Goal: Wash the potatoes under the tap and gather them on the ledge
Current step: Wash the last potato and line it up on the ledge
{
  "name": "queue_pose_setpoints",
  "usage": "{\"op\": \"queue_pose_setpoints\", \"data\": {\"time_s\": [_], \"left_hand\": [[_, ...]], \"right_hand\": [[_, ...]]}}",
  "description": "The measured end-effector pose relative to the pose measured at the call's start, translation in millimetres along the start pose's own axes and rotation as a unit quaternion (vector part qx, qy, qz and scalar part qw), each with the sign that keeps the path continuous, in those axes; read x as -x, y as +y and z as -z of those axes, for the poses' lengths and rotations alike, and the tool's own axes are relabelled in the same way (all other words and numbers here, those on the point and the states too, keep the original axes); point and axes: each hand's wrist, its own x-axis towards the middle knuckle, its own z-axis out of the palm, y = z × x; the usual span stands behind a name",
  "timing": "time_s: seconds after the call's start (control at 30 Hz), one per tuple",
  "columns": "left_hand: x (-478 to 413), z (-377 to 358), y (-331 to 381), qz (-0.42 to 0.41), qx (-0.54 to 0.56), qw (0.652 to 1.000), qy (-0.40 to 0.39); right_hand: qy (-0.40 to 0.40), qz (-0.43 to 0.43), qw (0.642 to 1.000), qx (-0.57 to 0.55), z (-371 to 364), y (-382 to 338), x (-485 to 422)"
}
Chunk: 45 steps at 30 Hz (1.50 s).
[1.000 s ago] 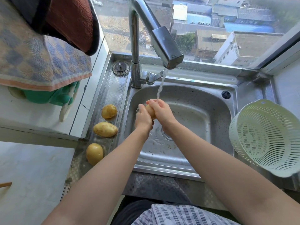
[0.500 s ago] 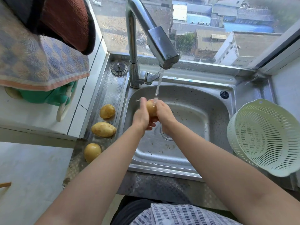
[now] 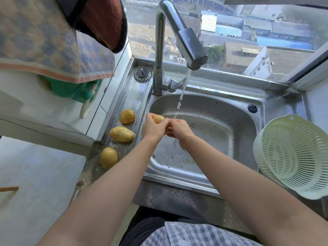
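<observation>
Left hand (image 3: 153,127) grasps a potato (image 3: 158,119) at the left side of the sink (image 3: 221,110), close to the ledge (image 3: 131,96). Right hand (image 3: 178,129) touches the left hand's fingers; whether it also grips the potato, cannot tell (its palm side is hidden). Tap (image 3: 192,48) running; the stream (image 3: 182,89) falls just right of the held potato, not plainly on it.

Judgement, step in hand: rinse looks finished or nearly so, with the potato close to the ledge. To do it well: check that no dirt is left, let it drip over the sink, then set it down flat beside the others on a bare stretch of ledge, long side down so it does not roll back into the basin.

Count:
- potatoes on ledge: 3, in a row, apart from each other
- potatoes in hand: 1
- total seen: 4
- colander (image 3: 292,155): 1, tilted at the right rim; no potato seen inside
- tap: 1
</observation>
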Motion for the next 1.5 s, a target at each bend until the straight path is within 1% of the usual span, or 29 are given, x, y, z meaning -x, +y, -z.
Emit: {"op": "queue_pose_setpoints", "data": {"time_s": [0.1, 0.27, 0.4, 0.53, 0.63, 0.7, 0.8, 0.87, 0.93, 1.03, 1.07, 1.13, 1.2, 1.3, 1.37, 1.43, 1.5], "left_hand": [[3, 23, -10, -0.028, -0.111, 0.993, 0.039], [19, 57, -30, -0.041, -0.194, 0.973, 0.114], [27, 76, -49, -0.063, -0.303, 0.941, 0.135], [38, 87, -68, -0.068, -0.432, 0.891, 0.119], [43, 91, -84, -0.090, -0.477, 0.864, 0.132], [43, 90, -91, -0.103, -0.490, 0.854, 0.141], [41, 90, -95, -0.104, -0.487, 0.854, 0.149], [39, 90, -97, -0.097, -0.467, 0.866, 0.149], [38, 91, -100, -0.085, -0.450, 0.878, 0.142], [38, 96, -106, -0.051, -0.448, 0.879, 0.154], [38, 98, -108, -0.036, -0.433, 0.887, 0.155], [38, 102, -112, -0.006, -0.378, 0.914, 0.148], [38, 104, -114, 0.003, -0.346, 0.925, 0.156], [39, 110, -117, 0.028, -0.320, 0.929, 0.185], [40, 114, -118, 0.038, -0.326, 0.929, 0.173], [41, 117, -120, 0.036, -0.347, 0.922, 0.164], [41, 117, -118, 0.020, -0.379, 0.907, 0.181]], "right_hand": [[-0.038, 0.007, 0.999, 0.000, -14, 0, 8], [-0.088, -0.001, 0.995, 0.037, -44, 0, 20], [-0.108, -0.006, 0.992, 0.072, -66, 4, 22], [-0.154, -0.018, 0.982, 0.110, -80, 15, 27], [-0.179, -0.020, 0.973, 0.143, -87, 23, 30], [-0.185, -0.020, 0.971, 0.149, -90, 29, 30], [-0.193, -0.018, 0.971, 0.139, -92, 32, 28], [-0.198, -0.022, 0.969, 0.144, -94, 34, 27], [-0.185, -0.025, 0.972, 0.145, -95, 37, 25], [-0.179, -0.015, 0.974, 0.136, -95, 39, 22], [-0.181, -0.014, 0.974, 0.135, -95, 40, 20], [-0.176, -0.013, 0.973, 0.151, -95, 41, 17], [-0.161, -0.007, 0.972, 0.173, -99, 43, 17], [-0.136, 0.013, 0.976, 0.170, -108, 47, 18], [-0.135, 0.026, 0.978, 0.158, -115, 47, 18], [-0.138, 0.030, 0.975, 0.171, -119, 45, 18], [-0.145, 0.037, 0.970, 0.192, -119, 45, 17]]}}
